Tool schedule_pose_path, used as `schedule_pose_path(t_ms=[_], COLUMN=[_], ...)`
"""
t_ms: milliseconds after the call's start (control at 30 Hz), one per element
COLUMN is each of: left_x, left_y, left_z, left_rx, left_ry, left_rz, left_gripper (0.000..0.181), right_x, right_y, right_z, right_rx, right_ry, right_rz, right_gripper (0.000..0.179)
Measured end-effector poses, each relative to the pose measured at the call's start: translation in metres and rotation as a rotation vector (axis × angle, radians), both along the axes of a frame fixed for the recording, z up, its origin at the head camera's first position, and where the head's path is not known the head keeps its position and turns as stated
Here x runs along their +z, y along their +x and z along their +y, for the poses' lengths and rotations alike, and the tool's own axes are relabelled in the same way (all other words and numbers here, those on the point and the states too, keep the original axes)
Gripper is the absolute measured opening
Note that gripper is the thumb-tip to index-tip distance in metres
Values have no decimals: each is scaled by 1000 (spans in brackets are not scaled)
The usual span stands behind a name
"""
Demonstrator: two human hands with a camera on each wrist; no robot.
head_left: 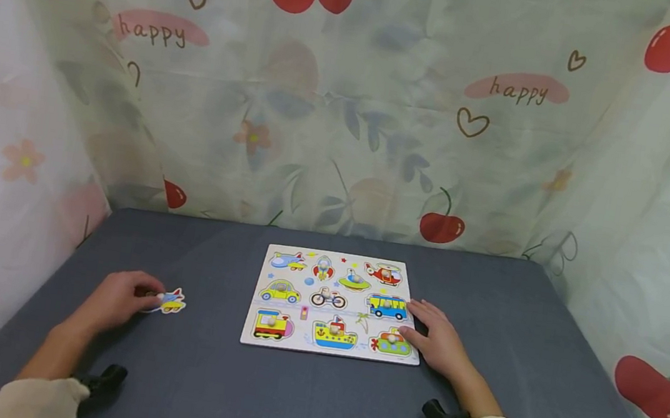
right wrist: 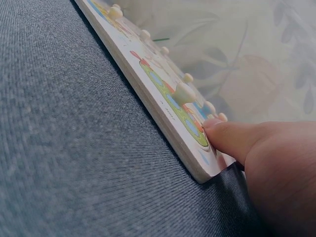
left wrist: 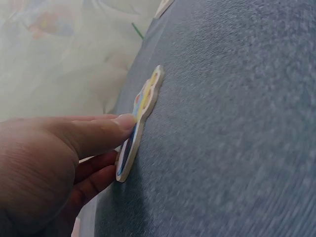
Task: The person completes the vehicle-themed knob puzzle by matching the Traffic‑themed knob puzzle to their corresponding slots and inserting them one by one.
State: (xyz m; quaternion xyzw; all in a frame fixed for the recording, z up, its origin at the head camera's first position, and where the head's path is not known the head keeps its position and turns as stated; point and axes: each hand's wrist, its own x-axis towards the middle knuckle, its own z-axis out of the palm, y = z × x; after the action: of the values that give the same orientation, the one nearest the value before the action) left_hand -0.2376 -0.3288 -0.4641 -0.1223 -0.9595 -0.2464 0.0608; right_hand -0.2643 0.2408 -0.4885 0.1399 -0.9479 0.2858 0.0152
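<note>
My left hand (head_left: 123,300) pinches a flat airplane puzzle piece (head_left: 172,301) left of the board. In the left wrist view, the thumb lies on the printed face of the piece (left wrist: 143,111) and the fingers are at its other side, close over the cloth. A wooden vehicle puzzle board (head_left: 301,340) lies flat in the middle, with an airplane picture (head_left: 289,261) at its upper left. My right hand (head_left: 440,338) rests at the board's right edge, fingers extended. The right wrist view has its thumb touching the board (right wrist: 143,83) near the green submarine piece (right wrist: 173,102).
Dark grey cloth (head_left: 305,407) covers the table. Round knobs (right wrist: 184,94) stand up from the board's pieces, such as the bus (head_left: 387,307) and ship (head_left: 334,335). A printed curtain (head_left: 341,167) hangs behind and along both sides. Each wrist carries a black camera mount (head_left: 106,379).
</note>
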Motion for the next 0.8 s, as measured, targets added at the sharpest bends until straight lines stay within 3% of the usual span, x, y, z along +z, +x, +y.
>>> schedule_pose_path(t_ms=[800], left_x=[-3], left_y=[-47], left_z=[32], left_rx=[131], left_ry=[0], left_rz=[-62], left_gripper=[20], right_x=[-1], right_y=[0], right_z=[0], right_rx=[3], right_ry=[-5], right_rz=[13], right_gripper=[63])
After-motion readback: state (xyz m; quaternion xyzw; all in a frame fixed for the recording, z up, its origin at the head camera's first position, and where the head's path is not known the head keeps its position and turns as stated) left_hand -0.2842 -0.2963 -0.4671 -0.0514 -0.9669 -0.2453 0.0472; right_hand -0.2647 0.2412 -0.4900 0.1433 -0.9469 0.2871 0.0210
